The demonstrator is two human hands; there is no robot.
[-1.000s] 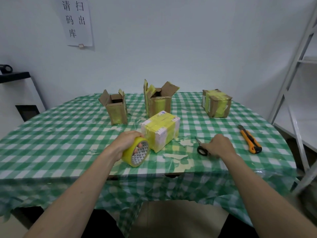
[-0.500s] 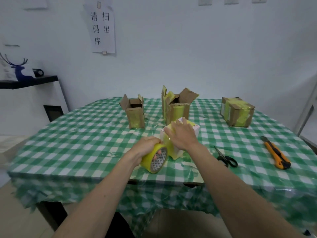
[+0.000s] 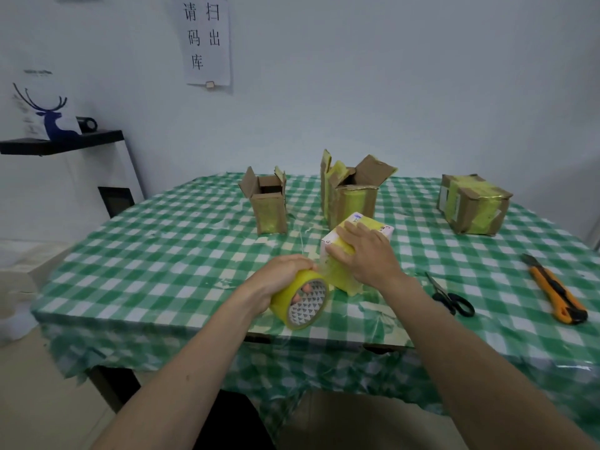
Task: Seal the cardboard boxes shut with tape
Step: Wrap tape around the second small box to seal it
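A small white box (image 3: 378, 224) wrapped in yellow tape sits near the table's front middle. My right hand (image 3: 365, 254) lies flat on top of it, fingers spread over the near corner. My left hand (image 3: 279, 277) grips a roll of yellow tape (image 3: 302, 300) just left of the box, fingers through its core. Behind stand two brown cardboard boxes with flaps up, a small one (image 3: 268, 206) and a larger one (image 3: 352, 196). A taped-shut brown box (image 3: 470, 206) rests at the back right.
Black scissors (image 3: 449, 295) lie right of my right forearm, and an orange utility knife (image 3: 556, 292) lies farther right. The table wears a green checked cloth (image 3: 162, 248) with tape scraps stuck on it. A white cabinet (image 3: 65, 183) stands at the left.
My right hand left the scissors on the table and came to rest on top of the white box. The view swung left. My left hand kept hold of the tape roll.
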